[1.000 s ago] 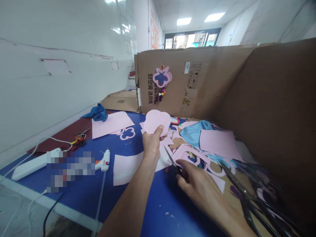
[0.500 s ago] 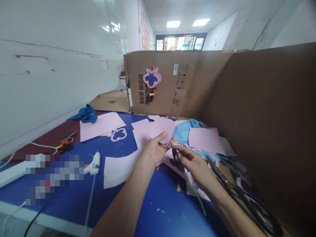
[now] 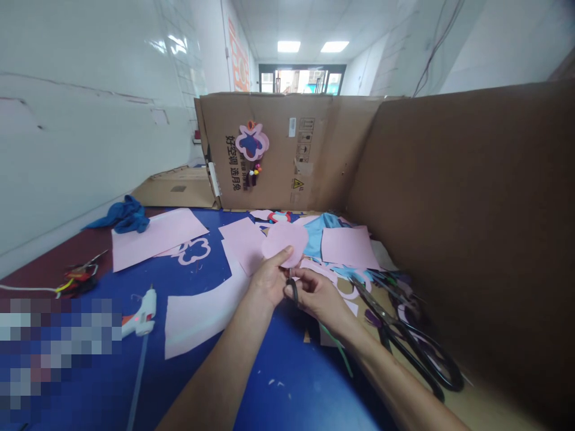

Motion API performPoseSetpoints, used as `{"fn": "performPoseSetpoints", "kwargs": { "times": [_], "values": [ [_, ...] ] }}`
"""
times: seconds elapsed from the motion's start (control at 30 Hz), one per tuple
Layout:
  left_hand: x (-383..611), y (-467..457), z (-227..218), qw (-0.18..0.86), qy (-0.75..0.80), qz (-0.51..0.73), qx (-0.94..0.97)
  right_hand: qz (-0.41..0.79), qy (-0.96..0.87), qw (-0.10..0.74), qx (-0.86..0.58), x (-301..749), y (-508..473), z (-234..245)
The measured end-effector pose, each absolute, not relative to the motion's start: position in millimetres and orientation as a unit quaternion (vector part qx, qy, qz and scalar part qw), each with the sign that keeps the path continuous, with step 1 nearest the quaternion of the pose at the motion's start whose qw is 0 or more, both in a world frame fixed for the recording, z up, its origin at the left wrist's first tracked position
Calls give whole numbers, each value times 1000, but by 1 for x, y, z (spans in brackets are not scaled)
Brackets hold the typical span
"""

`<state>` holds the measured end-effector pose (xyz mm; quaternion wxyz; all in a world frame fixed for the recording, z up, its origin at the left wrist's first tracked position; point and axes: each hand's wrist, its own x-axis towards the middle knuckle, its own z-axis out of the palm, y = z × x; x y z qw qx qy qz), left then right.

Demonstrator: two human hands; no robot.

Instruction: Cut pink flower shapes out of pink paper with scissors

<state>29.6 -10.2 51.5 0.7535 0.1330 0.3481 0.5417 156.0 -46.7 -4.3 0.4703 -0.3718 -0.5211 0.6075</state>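
Observation:
My left hand [image 3: 271,280] pinches a rounded piece of pink paper [image 3: 286,238], thumb on top, and holds it up over the table. In my right hand [image 3: 317,293] is a small pair of scissors [image 3: 292,290] with black handles; its blades meet the lower edge of the paper and are mostly hidden by my fingers. Around my hands lie pink sheets [image 3: 245,244], one of them a larger sheet [image 3: 197,317] beside my left forearm. Light blue cloth [image 3: 322,234] lies just beyond my right hand.
Large black-handled scissors [image 3: 395,326] lie at the right, and a white glue gun [image 3: 144,311] at the left. A pink flower-shaped cutout [image 3: 194,251] rests on the blue table [image 3: 287,395]. Cardboard walls [image 3: 332,149] stand behind and to the right; a flower ornament [image 3: 252,142] hangs there.
The view has turned to the right, so things appear shifted left. The scissors have come in closer beneath the pink paper, and my two hands are nearer each other.

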Motion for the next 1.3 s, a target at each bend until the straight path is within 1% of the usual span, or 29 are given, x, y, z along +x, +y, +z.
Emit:
{"fn": "performPoseSetpoints", "kwargs": {
  "times": [0.17, 0.4, 0.67, 0.77, 0.9, 1.07, 1.3],
  "values": [
    [32, -10, 51, 730, 342, 571, 152, 622, -503, 473, -370, 155, -49, -1],
    [26, -8, 48, 738, 369, 536, 180, 659, -493, 447, -351, 155, -51, 1],
    [18, -8, 52, 773, 363, 492, 170, 651, -481, 459, -366, 154, -51, 5],
    [19, -9, 53, 766, 353, 511, 163, 646, -484, 458, -372, 152, -50, 3],
    [20, -7, 48, 749, 340, 539, 181, 642, -461, 491, -365, 153, -48, 1],
    [20, -2, 43, 720, 314, 594, 174, 602, -469, 511, -396, 157, -48, 4],
    [19, 0, 45, 706, 333, 610, 136, 585, -485, 517, -393, 156, -49, 6]
  ]
}}
